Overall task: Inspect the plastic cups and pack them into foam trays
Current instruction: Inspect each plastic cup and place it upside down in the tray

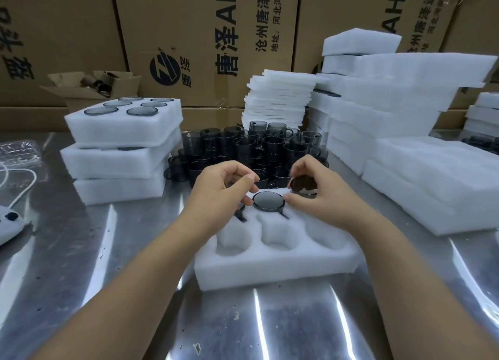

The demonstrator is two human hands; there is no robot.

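Left of centre, my left hand (224, 190) curls over the hidden cup (240, 216) in the foam tray's (275, 267) far-left pocket; whether it grips, I cannot tell. The middle cup (268, 201) sits seated. My right hand (318, 194) pinches the right cup (303, 188), likely to seat it upper right.

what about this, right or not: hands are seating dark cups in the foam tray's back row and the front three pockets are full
No: the head view shows the front three pockets empty. The left hand and right hand are seating dark cups in the foam tray's back row.
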